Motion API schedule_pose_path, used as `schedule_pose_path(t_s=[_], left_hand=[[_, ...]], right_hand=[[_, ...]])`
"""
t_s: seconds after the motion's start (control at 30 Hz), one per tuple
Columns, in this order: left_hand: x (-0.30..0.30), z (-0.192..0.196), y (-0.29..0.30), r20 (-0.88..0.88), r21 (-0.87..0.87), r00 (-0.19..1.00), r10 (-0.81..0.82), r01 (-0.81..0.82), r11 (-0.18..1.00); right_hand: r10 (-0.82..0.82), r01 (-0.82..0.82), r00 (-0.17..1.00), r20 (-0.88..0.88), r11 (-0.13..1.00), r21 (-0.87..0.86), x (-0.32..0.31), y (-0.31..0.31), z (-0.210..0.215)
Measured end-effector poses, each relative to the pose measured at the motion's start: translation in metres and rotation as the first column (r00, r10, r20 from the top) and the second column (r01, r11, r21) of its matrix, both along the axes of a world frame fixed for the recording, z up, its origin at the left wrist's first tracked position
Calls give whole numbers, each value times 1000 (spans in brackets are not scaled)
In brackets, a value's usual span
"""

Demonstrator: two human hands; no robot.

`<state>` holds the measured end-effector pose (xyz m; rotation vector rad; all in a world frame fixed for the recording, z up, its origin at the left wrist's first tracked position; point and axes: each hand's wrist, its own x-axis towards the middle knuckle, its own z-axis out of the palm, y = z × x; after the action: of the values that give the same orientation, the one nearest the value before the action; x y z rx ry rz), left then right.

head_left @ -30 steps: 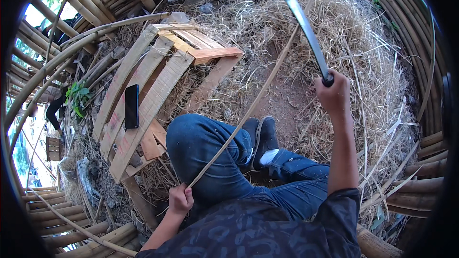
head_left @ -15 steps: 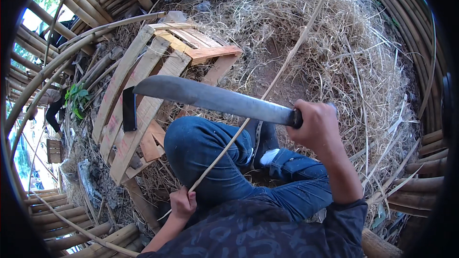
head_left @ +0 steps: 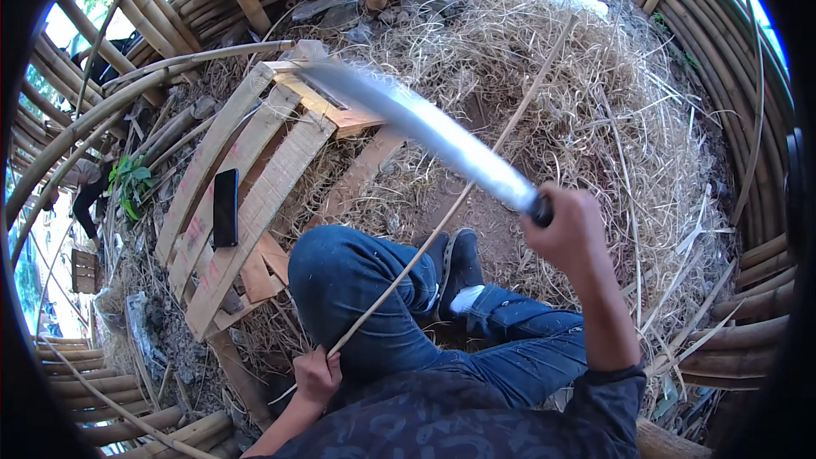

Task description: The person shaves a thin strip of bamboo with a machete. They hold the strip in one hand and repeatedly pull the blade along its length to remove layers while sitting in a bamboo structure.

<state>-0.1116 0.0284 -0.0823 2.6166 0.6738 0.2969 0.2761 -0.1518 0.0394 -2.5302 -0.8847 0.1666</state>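
Right hand (head_left: 568,225) swings the blurred machete (head_left: 450,143), fist wrapped tight, over the wooden pallet's (head_left: 276,195) far edge; left hand (head_left: 316,376) closes firmly on the bamboo strip (head_left: 457,202), still whole!

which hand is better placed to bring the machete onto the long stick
Probably the right hand: it grips the machete, which crosses the stick in view, contact unclear. The left hand holds the stick near its lower end.

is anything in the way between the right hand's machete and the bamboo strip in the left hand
Nothing visible stands between the machete in the right hand and the bamboo strip in the left hand; the machete crosses the strip in view, but contact can't be told.
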Motion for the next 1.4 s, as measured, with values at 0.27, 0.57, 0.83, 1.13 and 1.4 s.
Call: schedule_pose_path(t_s=[0.27, 0.57, 0.83, 1.13, 1.4], left_hand=[[1, -2, -3, 2, 23, 999, 33, -33, 999], [-1, -3, -2, -12, 0, 1000, 24, -24, 1000], [0, -3, 0, 0, -2, 1000, -6, 6, 1000], [2, 2, -1, -9, 12, 1000, 13, -13, 1000], [1, -2, 2, 25, -28, 1000, 5, -4, 1000]], right_hand=[[103, -91, 990, 101, 989, -121, 10, 3, -3], [-84, 86, 987, 140, 996, -5, 22, 3, 2], [104, -86, 987, 121, 986, -146, 18, 8, 6], [-143, 148, 976, 166, 989, -15, 34, 12, 2], [43, -23, 982, 183, 993, -112, 32, 12, 9]])
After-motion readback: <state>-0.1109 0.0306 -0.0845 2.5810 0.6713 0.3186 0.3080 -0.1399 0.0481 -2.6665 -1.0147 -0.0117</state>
